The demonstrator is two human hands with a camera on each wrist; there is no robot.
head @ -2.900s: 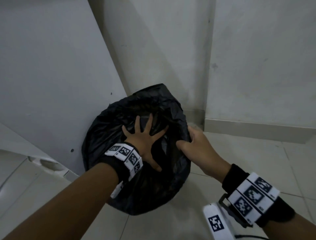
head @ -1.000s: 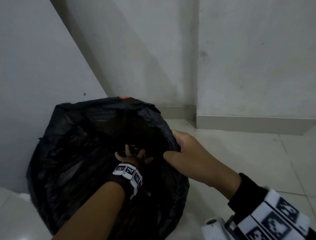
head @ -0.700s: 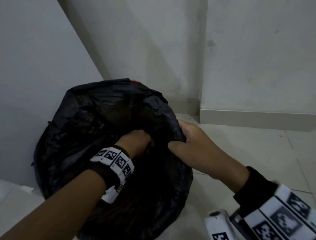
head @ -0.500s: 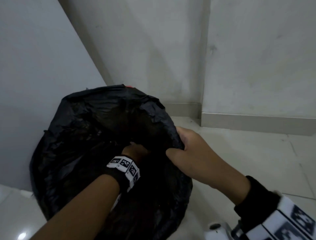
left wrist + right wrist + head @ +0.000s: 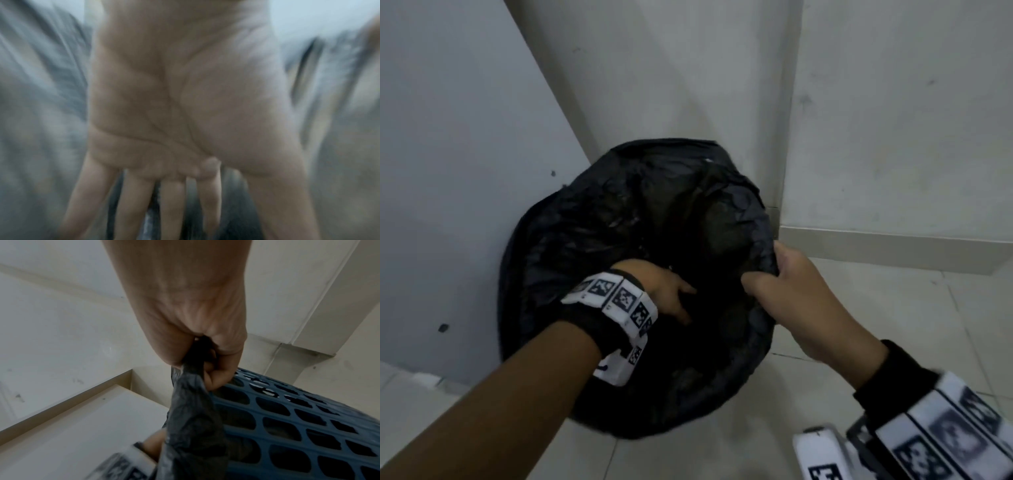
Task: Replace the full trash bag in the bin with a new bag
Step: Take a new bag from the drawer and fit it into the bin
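From the head camera, the black trash bag (image 5: 640,240) sits draped over the bin in the corner where two walls (image 5: 893,120) meet, on the tiled floor (image 5: 859,342). The right hand (image 5: 787,291) pinches the bag's rim at the right edge, while the left hand (image 5: 664,291) reaches down inside the mouth, fingers pointing toward the middle and deeper in; it is the nearer hand to the bag's bottom, which lies straight below it. The left wrist view is blurred, yet it shows the left hand (image 5: 185,113) flat, fingers (image 5: 133,203) spread straight and holding nothing, grey plastic folds all around. In the right wrist view, the right hand (image 5: 205,356) has fingers curled tight round a gathered strip of the bag (image 5: 193,418), hanging outside the blue lattice bin (image 5: 298,426). The near wall and skirting crowd the bin's back side, so I judge any smoothing must come from the front.
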